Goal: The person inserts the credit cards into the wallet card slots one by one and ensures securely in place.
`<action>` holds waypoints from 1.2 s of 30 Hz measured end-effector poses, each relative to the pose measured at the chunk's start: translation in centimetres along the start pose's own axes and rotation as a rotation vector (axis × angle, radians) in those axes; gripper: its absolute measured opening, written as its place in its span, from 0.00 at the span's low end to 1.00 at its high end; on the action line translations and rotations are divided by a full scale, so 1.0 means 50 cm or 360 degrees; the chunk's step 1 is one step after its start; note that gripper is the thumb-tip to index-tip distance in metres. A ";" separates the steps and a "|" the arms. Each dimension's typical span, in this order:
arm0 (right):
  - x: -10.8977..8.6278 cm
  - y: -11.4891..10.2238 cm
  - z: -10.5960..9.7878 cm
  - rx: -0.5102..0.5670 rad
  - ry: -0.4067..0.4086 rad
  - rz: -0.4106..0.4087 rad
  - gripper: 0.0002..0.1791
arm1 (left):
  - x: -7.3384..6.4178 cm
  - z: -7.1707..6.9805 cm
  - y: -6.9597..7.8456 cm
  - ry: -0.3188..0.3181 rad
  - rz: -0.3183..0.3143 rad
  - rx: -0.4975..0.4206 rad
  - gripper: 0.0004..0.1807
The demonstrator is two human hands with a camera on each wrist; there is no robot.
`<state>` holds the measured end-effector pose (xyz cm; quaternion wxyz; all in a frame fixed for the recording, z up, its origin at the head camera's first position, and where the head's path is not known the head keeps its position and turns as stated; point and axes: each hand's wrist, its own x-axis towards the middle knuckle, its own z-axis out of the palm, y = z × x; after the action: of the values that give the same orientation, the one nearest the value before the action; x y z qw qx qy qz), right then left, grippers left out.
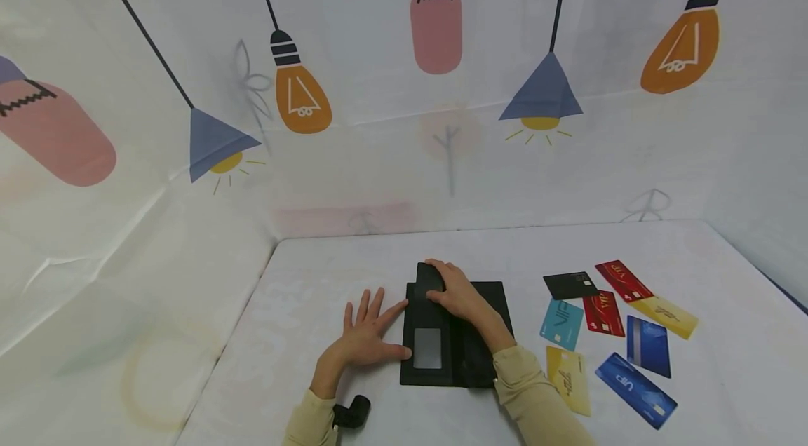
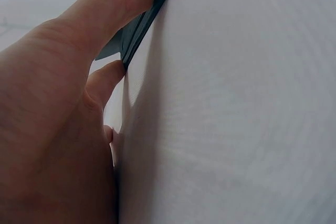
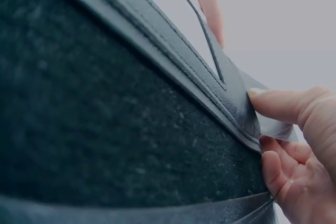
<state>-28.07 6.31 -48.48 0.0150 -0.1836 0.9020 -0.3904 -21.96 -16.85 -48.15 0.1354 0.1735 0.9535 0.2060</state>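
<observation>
A black wallet (image 1: 463, 362) lies unfolded on the white table, with a clear window (image 1: 427, 348) in its left half. My right hand (image 1: 463, 295) is over its upper part and pinches a narrow black flap (image 1: 428, 276) that sticks up past the top edge. In the right wrist view the thumb (image 3: 278, 103) presses on the flap's leather, with the other fingers curled beneath. My left hand (image 1: 366, 341) has its fingers spread, the thumb and index fingertip touching the wallet's left edge. In the left wrist view, the thumb (image 2: 110, 6) meets that dark edge.
Several cards lie loose to the right of the wallet, among them a black card (image 1: 570, 285), a teal card (image 1: 561, 325), a blue card (image 1: 636, 390) and a yellow card (image 1: 568, 379). A black device (image 1: 353, 412) sits at the left wrist. A lamp-printed sheet (image 1: 379, 172) stands behind the table.
</observation>
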 end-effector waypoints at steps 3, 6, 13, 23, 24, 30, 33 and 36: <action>0.001 0.004 0.002 0.0000 -0.0011 0.0034 0.31 | 0.001 0.001 0.000 0.0002 0.0003 -0.0003 0.48; 0.001 0.010 0.002 -0.0010 -0.0021 0.0036 0.31 | 0.001 0.001 0.001 0.0005 0.0004 0.0002 0.48; -0.004 0.019 0.001 0.0007 -0.0042 -0.0043 0.28 | 0.001 0.001 0.003 -0.0002 0.0004 0.0020 0.48; -0.011 0.026 0.014 -0.0060 -0.0070 -0.0225 0.12 | 0.000 0.000 0.003 -0.0010 -0.0025 0.0017 0.48; -0.012 0.025 0.014 -0.0055 -0.0074 -0.0223 0.12 | 0.000 0.000 0.002 -0.0011 -0.0027 0.0020 0.48; -0.017 0.019 0.009 -0.0017 -0.0088 -0.0179 0.12 | 0.002 0.002 0.001 -0.0010 -0.0027 0.0023 0.49; -0.019 0.020 0.008 -0.0021 -0.0096 -0.0181 0.12 | 0.003 0.002 0.000 -0.0011 -0.0028 0.0027 0.49; -0.021 0.021 0.004 -0.0018 -0.0119 -0.0178 0.13 | 0.004 0.003 -0.001 -0.0010 -0.0021 0.0027 0.49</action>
<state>-27.36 7.17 -49.48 0.0258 -0.2483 0.8913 -0.3785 -22.09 -16.75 -48.33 0.1383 0.1690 0.9559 0.1964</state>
